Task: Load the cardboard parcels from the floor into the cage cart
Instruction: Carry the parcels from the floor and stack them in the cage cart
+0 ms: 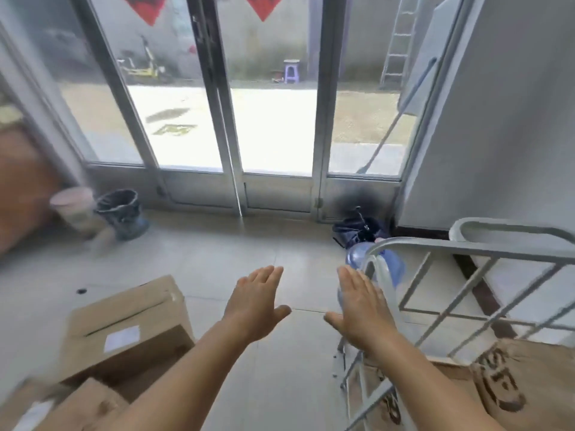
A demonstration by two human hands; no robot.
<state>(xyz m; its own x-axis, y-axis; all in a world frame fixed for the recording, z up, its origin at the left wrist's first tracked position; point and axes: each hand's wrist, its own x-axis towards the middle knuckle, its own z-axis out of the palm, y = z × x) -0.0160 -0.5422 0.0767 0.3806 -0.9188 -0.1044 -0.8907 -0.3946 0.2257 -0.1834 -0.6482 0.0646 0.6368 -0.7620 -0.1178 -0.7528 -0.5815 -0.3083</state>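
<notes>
My left hand and my right hand are both stretched out in front of me over the tiled floor, fingers straight, palms facing each other, holding nothing. A cardboard parcel with a white label lies on the floor at the lower left, with another parcel in front of it. The grey metal cage cart stands at the right. Inside it sits a brown cardboard parcel with dark printed letters.
Glass doors with metal frames close off the room ahead. A lined waste bin stands at the left by the doors. A blue water bottle and a dark bag lie beyond the cart. A white wall rises at the right.
</notes>
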